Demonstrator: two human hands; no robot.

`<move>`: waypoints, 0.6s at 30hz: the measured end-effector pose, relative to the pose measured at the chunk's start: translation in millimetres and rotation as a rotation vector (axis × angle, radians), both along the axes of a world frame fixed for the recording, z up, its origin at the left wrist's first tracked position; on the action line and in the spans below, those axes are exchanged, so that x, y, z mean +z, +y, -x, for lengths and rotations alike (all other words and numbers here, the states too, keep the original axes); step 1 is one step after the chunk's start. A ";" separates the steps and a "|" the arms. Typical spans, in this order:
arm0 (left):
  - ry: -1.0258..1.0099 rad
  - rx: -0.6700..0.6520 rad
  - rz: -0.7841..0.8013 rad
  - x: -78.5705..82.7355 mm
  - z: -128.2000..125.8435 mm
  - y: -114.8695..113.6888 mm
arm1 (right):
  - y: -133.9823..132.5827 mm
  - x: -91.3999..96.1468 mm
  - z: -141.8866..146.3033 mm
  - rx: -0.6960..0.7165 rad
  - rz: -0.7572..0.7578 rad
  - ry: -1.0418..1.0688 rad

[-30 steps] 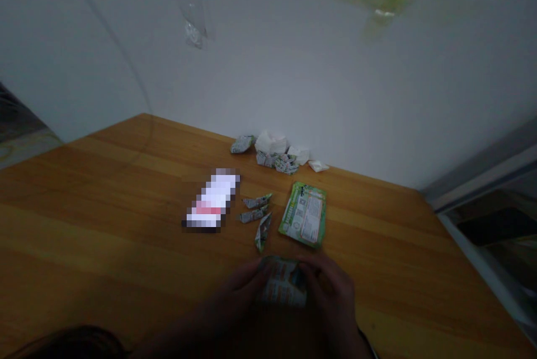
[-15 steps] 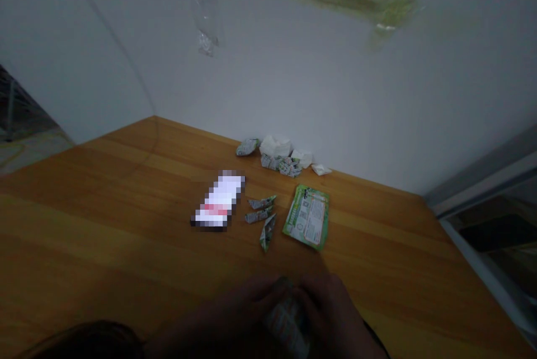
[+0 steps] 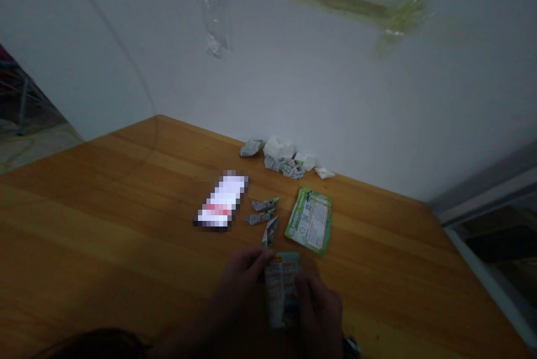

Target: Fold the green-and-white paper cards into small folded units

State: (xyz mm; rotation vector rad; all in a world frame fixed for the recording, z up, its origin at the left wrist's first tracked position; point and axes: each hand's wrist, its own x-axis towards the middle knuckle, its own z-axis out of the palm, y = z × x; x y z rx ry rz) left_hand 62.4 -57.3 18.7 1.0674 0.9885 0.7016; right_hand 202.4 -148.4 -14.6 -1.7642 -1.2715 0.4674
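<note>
Above the table's near side, a printed packet, pale with rows of orange text and a dark patch low on its face, stands upright between my hands. My left hand pinches its upper left corner between thumb and fingers. On the other side, my right hand grips its right edge, the thumb lying over the front. Just beyond the packet lie several narrow folded printed strips. A flat green-and-white pouch with printed text rests to their right. Dim light hides the packet's lower end detail.
A lit phone, its screen blurred out, lies on the wooden table left of the strips. Crumpled white tissues and crumpled printed wrappers sit against the white wall. A dark shelf opening is at right.
Both hands have moved up and away from me, bringing the packet into fuller view with its printed face showing. My hands are farther apart on it. The camera view has shifted slightly.
</note>
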 end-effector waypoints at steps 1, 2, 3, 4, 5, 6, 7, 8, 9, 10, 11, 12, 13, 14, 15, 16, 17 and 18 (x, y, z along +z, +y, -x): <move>-0.041 -0.032 0.034 -1.0 -0.5 0.0 | 0.2 -0.2 0.3 -0.016 -0.007 0.007; -0.084 -0.072 0.069 -2.3 -0.9 0.0 | 0.4 -0.7 0.2 -0.031 -0.016 0.018; -0.117 -0.110 0.100 -3.6 -1.2 -0.1 | 0.6 -1.3 -0.1 -0.045 -0.025 0.034; -0.135 -0.136 0.118 -4.9 -1.4 -0.4 | 0.7 -2.2 -0.5 -0.055 -0.032 0.053; -0.135 -0.146 0.120 -5.8 -1.6 -1.0 | 0.8 -3.2 -0.9 -0.057 -0.036 0.069; -0.120 -0.133 0.108 -6.5 -1.7 -1.8 | 0.8 -4.4 -1.3 -0.057 -0.039 0.079; -0.098 -0.108 0.087 -6.7 -1.8 -2.8 | 0.6 -5.5 -1.6 -0.058 -0.041 0.081; -0.078 -0.086 0.062 -6.7 -2.0 -3.7 | 0.4 -6.5 -1.8 -0.058 -0.041 0.077; -0.058 -0.074 0.035 -6.5 -2.2 -4.5 | 0.2 -7.3 -2.1 -0.058 -0.041 0.074; -0.035 -0.071 0.012 -6.2 -2.6 -5.2 | -0.1 -7.8 -2.4 -0.059 -0.044 0.078; -0.012 -0.087 -0.001 -5.9 -3.1 -5.7 | -0.4 -8.0 -2.8 -0.062 -0.050 0.091; 0.011 -0.120 -0.005 -5.6 -3.6 -6.0 | -0.6 -7.8 -3.3 -0.069 -0.055 0.110; 0.031 -0.163 -0.004 -5.4 -4.2 -6.2 | -0.7 -7.5 -4.0 -0.077 -0.060 0.135; 0.044 -0.206 0.000 -5.2 -4.7 -6.3 | -0.5 -7.0 -4.9 -0.086 -0.064 0.162; 0.048 -0.246 0.004 -5.1 -5.2 -6.6 | 0.0 -6.4 -5.9 -0.092 -0.064 0.187; 0.042 -0.281 0.000 -5.0 -5.7 -7.0 | 0.6 -6.0 -7.1 -0.100 -0.066 0.206; 0.030 -0.310 -0.007 -5.0 -6.1 -7.6 | 1.5 -5.7 -8.2 -0.112 -0.069 0.221; 0.026 -0.331 -0.016 -5.0 -6.5 -8.4 | 2.5 -5.6 -9.2 -0.125 -0.072 0.238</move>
